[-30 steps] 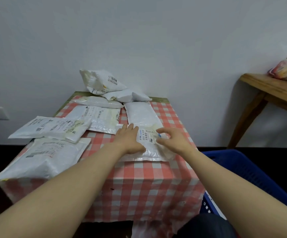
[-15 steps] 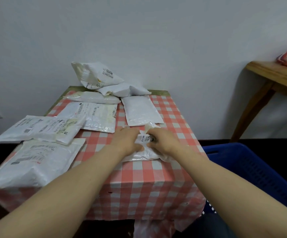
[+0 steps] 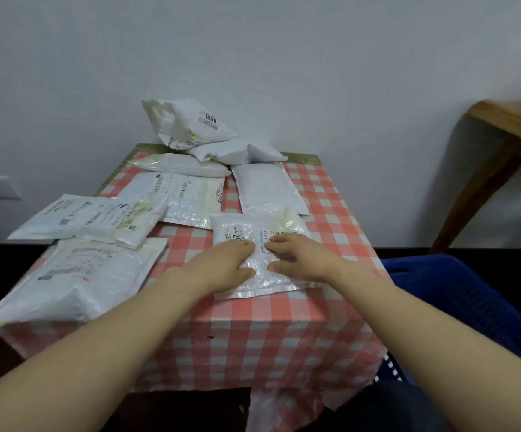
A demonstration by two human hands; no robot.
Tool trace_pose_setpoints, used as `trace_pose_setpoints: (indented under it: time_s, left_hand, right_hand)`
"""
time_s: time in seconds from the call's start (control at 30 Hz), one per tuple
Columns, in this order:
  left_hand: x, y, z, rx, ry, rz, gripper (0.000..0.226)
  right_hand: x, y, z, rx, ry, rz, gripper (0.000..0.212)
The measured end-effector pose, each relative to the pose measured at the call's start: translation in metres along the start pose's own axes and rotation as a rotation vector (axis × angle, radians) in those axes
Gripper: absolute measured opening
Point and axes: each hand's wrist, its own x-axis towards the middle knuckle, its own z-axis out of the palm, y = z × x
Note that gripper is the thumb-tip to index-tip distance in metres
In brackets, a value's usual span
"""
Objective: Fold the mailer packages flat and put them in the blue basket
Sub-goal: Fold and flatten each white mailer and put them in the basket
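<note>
Fingers (image 3: 246,244) of both the left hand (image 3: 225,266) and right hand (image 3: 299,257) lay nearly flat, pressing a thin, crinkly, probably slippery plastic mailer (image 3: 253,241) onto the checked counter (image 3: 284,307), best gripped at its edges, beside the blue basket (image 3: 471,294).

Both hands, left (image 3: 225,265) and right (image 3: 299,255), pressed palm-down with straight fingers on a white mailer (image 3: 253,232) atop the checkered surface (image 3: 331,213). More mailers (image 3: 187,126) beyond and leftward. Blue basket (image 3: 458,294) at right.
</note>
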Motion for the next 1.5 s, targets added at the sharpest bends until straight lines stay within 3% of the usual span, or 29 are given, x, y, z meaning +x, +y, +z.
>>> trace_pose_setpoints:
  time_s: [0.13,0.37,0.5,0.6,0.7,0.77,0.87,0.97,1.03,1.1,1.17,1.3,1.4,1.5]
  left_hand:
    - [0.008,0.0,0.005,0.025,0.07,-0.056,0.045]
    - [0.01,0.014,0.007,0.069,0.201,-0.099,0.024]
    - [0.0,0.014,0.002,0.059,0.315,-0.037,0.045]
    - [-0.006,0.011,0.001,0.065,0.206,0.039,0.057]
    - [0.0,0.011,0.006,0.085,0.074,-0.014,0.056]
    - [0.005,0.012,0.008,0.023,0.12,-0.076,0.046]
    - [0.007,0.02,0.01,-0.014,0.202,-0.108,0.031]
    - [0.006,0.025,0.009,0.054,0.226,-0.074,0.022]
    - [0.004,0.028,0.004,0.043,0.242,-0.078,0.03]
    - [0.003,0.031,-0.003,0.044,0.289,-0.052,0.045]
    - [0.006,0.035,-0.006,0.064,0.31,0.004,0.049]
    - [0.023,0.035,0.001,0.077,0.099,-0.022,0.034]
    - [0.032,0.038,-0.001,0.12,0.005,-0.072,0.043]
    - [0.039,0.038,-0.002,0.096,0.039,-0.111,0.046]
  right_hand:
    - [0.006,0.001,0.005,-0.038,0.039,0.053,0.044]
    - [0.003,-0.01,0.009,-0.177,0.202,0.046,0.029]
    - [-0.004,-0.007,-0.007,-0.046,0.228,0.035,0.046]
    - [-0.006,0.0,-0.013,-0.07,0.131,0.12,0.054]
    - [-0.003,-0.003,-0.007,-0.105,0.051,0.157,0.038]
    - [-0.001,-0.006,-0.005,-0.119,0.091,0.181,0.011]
    - [0.0,-0.009,-0.005,-0.149,0.131,0.197,0.035]
    - [-0.004,-0.013,-0.005,-0.168,0.131,0.163,0.032]
    - [-0.008,-0.013,-0.014,-0.119,0.089,0.138,0.025]
    - [-0.014,-0.009,-0.03,0.113,0.095,0.133,0.012]
    - [-0.016,-0.003,-0.043,0.241,0.142,0.168,0.022]
    - [-0.001,0.009,-0.033,-0.031,0.006,0.154,0.05]
    - [0.012,0.01,-0.017,-0.008,-0.011,0.139,0.036]
    - [0.014,0.003,-0.019,-0.135,0.02,0.138,0.023]
